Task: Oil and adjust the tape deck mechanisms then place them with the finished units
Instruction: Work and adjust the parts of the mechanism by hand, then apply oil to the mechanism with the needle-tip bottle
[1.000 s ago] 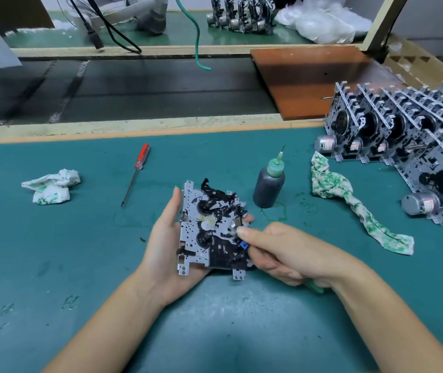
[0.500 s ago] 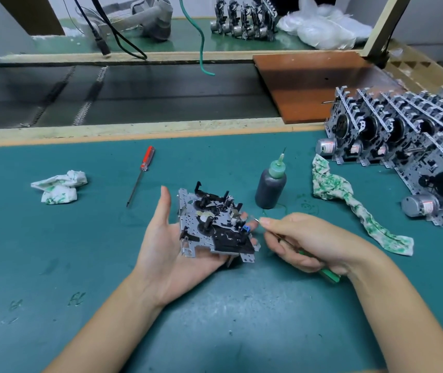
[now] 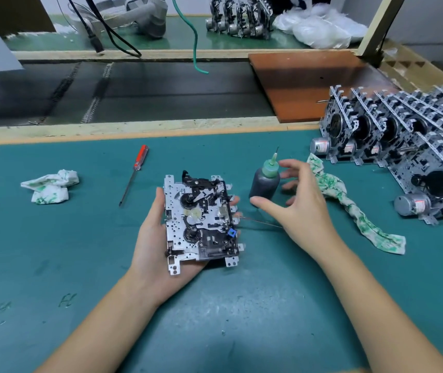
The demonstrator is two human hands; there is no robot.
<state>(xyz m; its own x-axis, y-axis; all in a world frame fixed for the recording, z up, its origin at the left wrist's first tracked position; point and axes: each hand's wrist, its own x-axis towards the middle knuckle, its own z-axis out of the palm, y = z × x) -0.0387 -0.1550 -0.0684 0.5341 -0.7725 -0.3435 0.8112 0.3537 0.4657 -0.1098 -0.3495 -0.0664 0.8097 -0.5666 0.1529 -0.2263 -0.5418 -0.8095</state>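
Tape deck mechanism (image 3: 201, 224): perforated metal plate, black gears, lying flat in left hand (image 3: 156, 238), clasped at edges. Right hand (image 3: 301, 208) fingers spread, around dark oil bottle (image 3: 264, 184), contact unclear.

The finished units (image 3: 414, 146) run off the right edge; the right hand (image 3: 299, 208) hides the rag's (image 3: 354, 208) middle.

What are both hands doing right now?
Left hand: holds the tape deck mechanism, fingers wrapped underneath.
Right hand: open, fingers spread around the oil bottle, not yet gripping.
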